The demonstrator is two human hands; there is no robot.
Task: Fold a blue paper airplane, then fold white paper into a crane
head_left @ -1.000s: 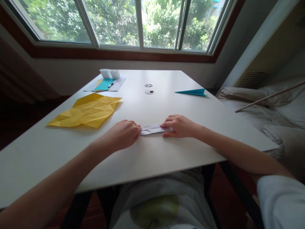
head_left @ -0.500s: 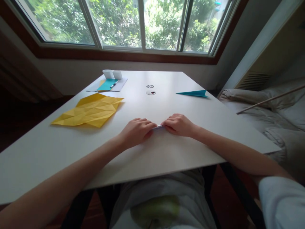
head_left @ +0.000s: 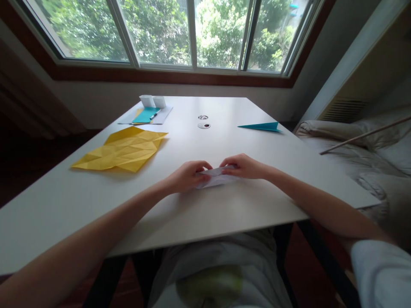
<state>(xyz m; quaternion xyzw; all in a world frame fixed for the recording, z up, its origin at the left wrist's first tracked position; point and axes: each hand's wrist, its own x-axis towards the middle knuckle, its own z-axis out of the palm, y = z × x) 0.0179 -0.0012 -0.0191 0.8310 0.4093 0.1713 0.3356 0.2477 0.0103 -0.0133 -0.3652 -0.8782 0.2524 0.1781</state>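
Observation:
A small piece of folded white paper [head_left: 217,177] is held between my two hands, low over the near middle of the table. My left hand [head_left: 189,175] grips its left end, with thumb and fingers closed on the edge. At the right end, my right hand [head_left: 241,166] pinches the paper, fingers curled over the top. One layer of the paper stands slightly lifted, and both ends are partly hidden by my fingers. Left of my hands lies a creased yellow sheet of paper [head_left: 123,149].
On the white table [head_left: 263,192], a blue paper plane [head_left: 263,126] lies at the right. Two round stickers [head_left: 204,125] are at centre. At the back left, a pen [head_left: 155,114] rests on blue paper [head_left: 144,115] beside white folded boxes [head_left: 147,101]. A stick [head_left: 362,136] leans over a cushioned seat.
The white paper, earlier a thin strip mostly hidden under my hands, now shows more of its surface. My fingers have lifted and shifted along its upper edge.

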